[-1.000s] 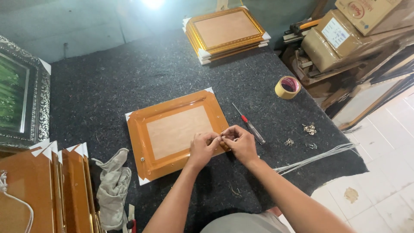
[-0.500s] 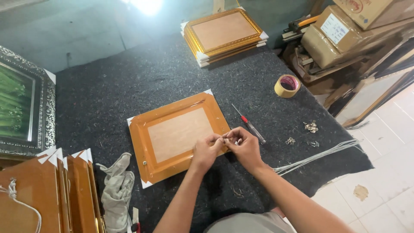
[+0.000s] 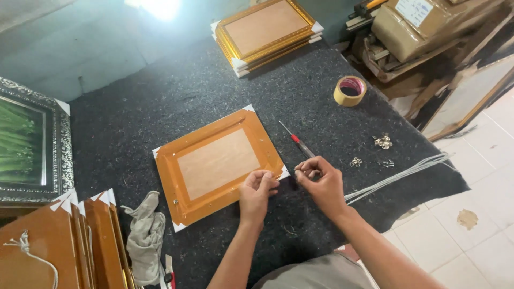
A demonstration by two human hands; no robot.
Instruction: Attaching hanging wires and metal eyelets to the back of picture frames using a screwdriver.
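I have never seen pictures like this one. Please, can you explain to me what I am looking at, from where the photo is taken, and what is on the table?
There is no machine here. A person wears a camera on the head, so you look down at that person's own two bare hands. The left hand and the right hand meet at the near right corner of an orange picture frame, which lies face down on a dark felt table. The fingertips pinch something very small; what it is cannot be made out.

Around them lie a screwdriver, a roll of tape, small metal hooks, white cords, a grey glove and a stack of frames.
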